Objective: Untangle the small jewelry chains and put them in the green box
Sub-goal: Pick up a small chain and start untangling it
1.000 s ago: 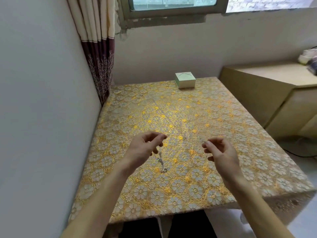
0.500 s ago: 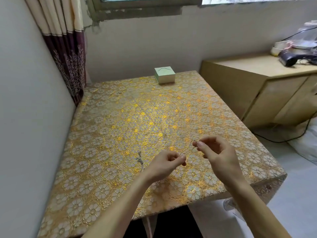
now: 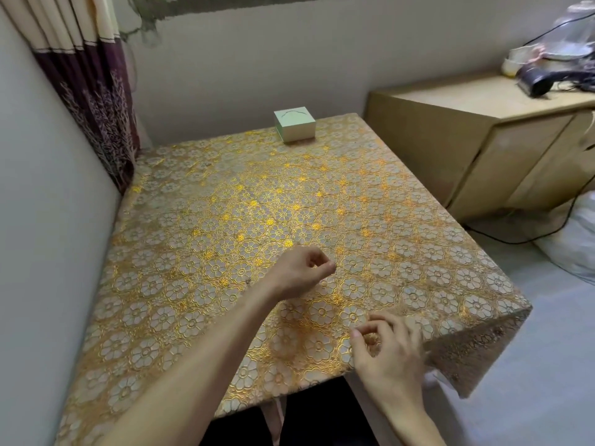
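The pale green box (image 3: 294, 123) stands closed at the far edge of the table (image 3: 199, 220), which has a gold flower-patterned cloth. My left hand (image 3: 301, 273) hovers over the middle of the table, thumb and forefinger pinched on a thin jewelry chain (image 3: 323, 282); only a small bit shows under the fingers. A dark speck of chain (image 3: 248, 281) lies on the cloth beside my left wrist. My right hand (image 3: 388, 347) is at the table's near right edge, fingertips pinched together as on a fine chain end too thin to make out.
A grey wall runs along the table's left side, with a curtain (image 3: 90, 91) in the far left corner. A wooden cabinet (image 3: 483, 140) with appliances on top stands to the right. A white bag (image 3: 576, 239) and a black cable lie on the floor.
My right hand has dropped back toward me to the table's near edge, so the hands are farther apart. The left hand stays pinched over the middle. The camera has tilted down and right.
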`<act>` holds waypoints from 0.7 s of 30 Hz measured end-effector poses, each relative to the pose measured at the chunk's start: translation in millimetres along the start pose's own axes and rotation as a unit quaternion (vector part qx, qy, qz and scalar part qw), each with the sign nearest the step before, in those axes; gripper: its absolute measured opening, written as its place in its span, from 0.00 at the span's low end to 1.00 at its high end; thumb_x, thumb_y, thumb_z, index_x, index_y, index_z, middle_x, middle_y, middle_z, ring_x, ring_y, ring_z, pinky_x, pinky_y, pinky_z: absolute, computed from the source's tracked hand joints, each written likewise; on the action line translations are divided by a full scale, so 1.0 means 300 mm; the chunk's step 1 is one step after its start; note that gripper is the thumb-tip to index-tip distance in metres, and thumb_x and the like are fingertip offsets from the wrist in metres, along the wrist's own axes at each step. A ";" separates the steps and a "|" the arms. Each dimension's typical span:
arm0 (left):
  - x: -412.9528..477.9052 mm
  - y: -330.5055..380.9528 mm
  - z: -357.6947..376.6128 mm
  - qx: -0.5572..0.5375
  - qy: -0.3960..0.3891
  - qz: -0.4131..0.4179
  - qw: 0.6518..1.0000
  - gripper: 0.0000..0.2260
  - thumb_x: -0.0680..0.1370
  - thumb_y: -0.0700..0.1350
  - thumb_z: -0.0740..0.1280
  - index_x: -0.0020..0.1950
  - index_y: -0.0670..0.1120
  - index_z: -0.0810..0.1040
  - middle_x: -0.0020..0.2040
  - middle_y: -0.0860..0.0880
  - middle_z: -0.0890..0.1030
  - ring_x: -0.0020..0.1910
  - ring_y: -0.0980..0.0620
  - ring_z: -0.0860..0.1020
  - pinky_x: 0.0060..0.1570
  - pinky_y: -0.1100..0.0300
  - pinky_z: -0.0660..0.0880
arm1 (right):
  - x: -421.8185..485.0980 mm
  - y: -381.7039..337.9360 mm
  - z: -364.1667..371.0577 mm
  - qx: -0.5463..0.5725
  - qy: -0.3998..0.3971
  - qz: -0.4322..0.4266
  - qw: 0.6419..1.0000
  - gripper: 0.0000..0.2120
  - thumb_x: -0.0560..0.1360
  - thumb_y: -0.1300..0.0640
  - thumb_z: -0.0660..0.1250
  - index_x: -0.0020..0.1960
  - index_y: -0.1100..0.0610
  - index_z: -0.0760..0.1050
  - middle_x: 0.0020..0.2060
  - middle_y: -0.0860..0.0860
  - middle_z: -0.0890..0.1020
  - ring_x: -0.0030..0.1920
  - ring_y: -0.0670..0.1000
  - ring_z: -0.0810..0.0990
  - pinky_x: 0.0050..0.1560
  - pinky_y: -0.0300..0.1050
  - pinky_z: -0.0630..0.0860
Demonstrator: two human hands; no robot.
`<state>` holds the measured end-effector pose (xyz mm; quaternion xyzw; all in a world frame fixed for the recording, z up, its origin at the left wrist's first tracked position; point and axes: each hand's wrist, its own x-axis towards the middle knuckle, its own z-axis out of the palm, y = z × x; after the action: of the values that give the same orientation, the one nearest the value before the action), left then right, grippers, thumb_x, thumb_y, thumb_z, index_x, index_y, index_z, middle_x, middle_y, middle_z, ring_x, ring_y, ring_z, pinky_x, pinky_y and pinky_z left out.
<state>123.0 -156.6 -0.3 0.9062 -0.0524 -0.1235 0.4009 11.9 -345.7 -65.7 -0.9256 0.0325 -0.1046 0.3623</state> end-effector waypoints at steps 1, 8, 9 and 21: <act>0.002 -0.004 0.020 0.037 0.006 0.005 0.999 0.13 0.81 0.55 0.67 0.54 0.47 0.83 0.47 0.56 0.78 0.51 0.55 0.76 0.51 0.60 0.71 | -0.006 0.009 0.010 -0.015 0.003 -0.007 1.000 0.04 0.71 0.45 0.68 0.40 0.44 0.76 0.52 0.43 0.78 0.61 0.51 0.70 0.60 0.51 0.68; -0.038 -0.072 0.089 0.201 0.082 0.052 0.975 0.11 0.79 0.58 0.68 0.56 0.56 0.83 0.61 0.52 0.80 0.62 0.50 0.75 0.64 0.49 0.72 | -0.024 0.034 0.013 -0.069 0.001 -0.061 0.996 0.06 0.73 0.49 0.71 0.46 0.50 0.78 0.56 0.47 0.78 0.60 0.52 0.72 0.56 0.53 0.72; -0.049 -0.076 0.089 0.201 0.088 0.056 0.974 0.11 0.79 0.57 0.68 0.58 0.56 0.82 0.62 0.51 0.79 0.62 0.50 0.75 0.64 0.49 0.72 | -0.025 0.037 0.009 -0.067 -0.001 -0.066 0.996 0.07 0.73 0.50 0.73 0.47 0.51 0.78 0.56 0.47 0.78 0.60 0.51 0.72 0.56 0.51 0.71; -0.441 -0.327 0.013 0.215 0.274 -0.072 0.934 0.20 0.77 0.53 0.69 0.69 0.53 0.77 0.69 0.48 0.76 0.67 0.44 0.75 0.67 0.43 0.70 | 0.004 -0.048 -0.003 -0.029 -0.062 -0.160 0.985 0.09 0.74 0.50 0.69 0.53 0.49 0.78 0.56 0.43 0.77 0.57 0.44 0.69 0.57 0.44 0.68</act>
<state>-6.1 -67.7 -51.2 0.9709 0.0995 0.1155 0.1849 12.7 -335.7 -55.1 -0.9337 -0.1355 -0.1031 0.3149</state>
